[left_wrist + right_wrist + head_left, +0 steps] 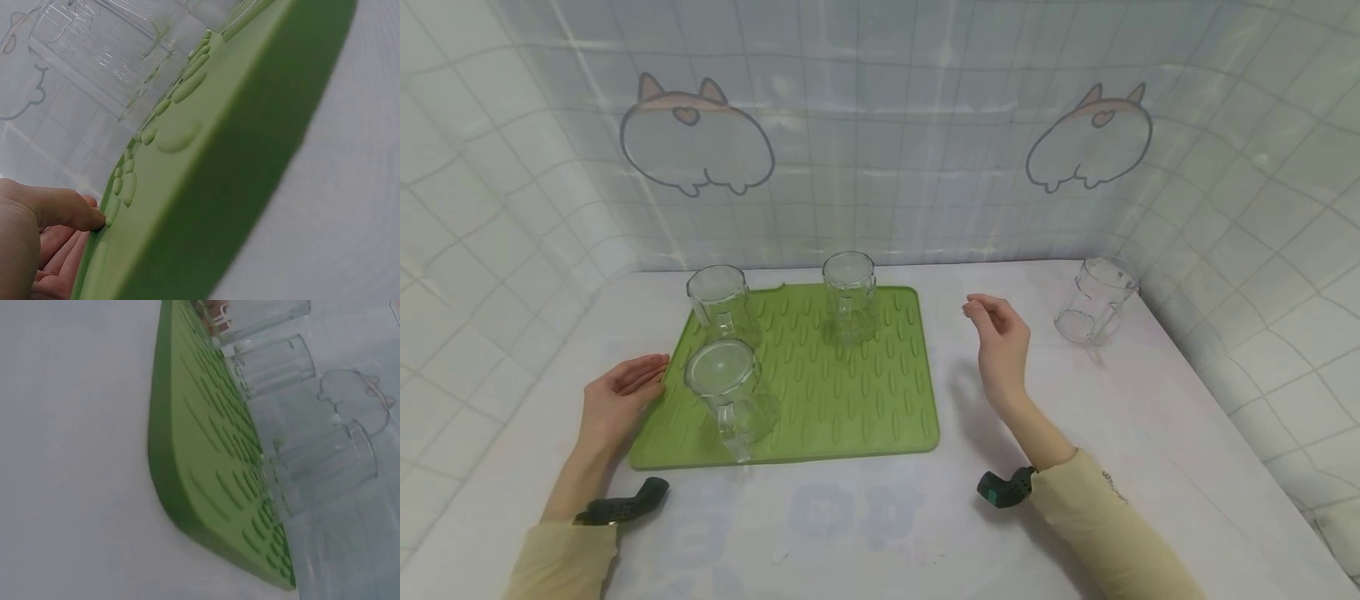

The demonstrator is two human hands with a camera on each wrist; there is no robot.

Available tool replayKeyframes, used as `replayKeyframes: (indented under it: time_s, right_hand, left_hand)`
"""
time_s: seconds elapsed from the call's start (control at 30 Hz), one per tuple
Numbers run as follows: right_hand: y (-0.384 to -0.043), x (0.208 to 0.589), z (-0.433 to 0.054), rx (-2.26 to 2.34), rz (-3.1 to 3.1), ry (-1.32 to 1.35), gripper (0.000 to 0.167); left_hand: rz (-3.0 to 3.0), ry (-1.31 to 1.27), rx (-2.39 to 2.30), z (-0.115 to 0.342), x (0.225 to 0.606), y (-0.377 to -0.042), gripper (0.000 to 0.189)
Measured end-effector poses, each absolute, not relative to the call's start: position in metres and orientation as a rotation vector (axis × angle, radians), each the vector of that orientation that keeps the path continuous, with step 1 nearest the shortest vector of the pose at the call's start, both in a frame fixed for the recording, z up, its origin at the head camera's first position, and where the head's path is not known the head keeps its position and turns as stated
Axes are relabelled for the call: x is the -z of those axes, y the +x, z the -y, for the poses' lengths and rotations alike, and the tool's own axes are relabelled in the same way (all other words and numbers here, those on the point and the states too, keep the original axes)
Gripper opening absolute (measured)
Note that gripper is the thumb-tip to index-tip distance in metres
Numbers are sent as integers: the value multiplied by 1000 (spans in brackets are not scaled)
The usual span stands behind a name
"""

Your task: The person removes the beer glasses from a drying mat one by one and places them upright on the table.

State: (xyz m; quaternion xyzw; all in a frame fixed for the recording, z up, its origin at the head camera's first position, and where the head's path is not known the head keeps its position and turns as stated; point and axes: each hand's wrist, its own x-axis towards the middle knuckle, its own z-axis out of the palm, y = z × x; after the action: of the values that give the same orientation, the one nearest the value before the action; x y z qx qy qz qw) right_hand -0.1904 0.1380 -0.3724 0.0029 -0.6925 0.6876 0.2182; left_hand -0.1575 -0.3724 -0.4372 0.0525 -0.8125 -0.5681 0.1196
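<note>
My left hand [617,400] is at the left edge of a green ridged drying mat [880,408]. In the left wrist view its thumb [84,212] lies on the mat's rim and the fingers are at the outer side, pinching the edge. Three clear glass mugs stand on the mat: a front-left mug [724,375], a back-left mug [718,292] and a back-middle mug [850,292]. Right of the mat, my right hand [1002,342] is raised over the white surface, fingers loosely bent and nothing in them.
Another clear glass mug [1093,304] stands on the white table [880,533] at the far right, beyond my right hand. Tile-patterned walls [887,167] with cartoon drawings enclose the back and both sides.
</note>
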Motion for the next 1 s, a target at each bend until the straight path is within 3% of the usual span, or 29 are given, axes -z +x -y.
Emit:
replayKeyframes:
  time_s: [1.0]
  right_hand:
    - [-197, 379, -61, -2007, 2254, 234, 30]
  left_hand:
    - [2468, 196, 1527, 371, 437, -157, 46]
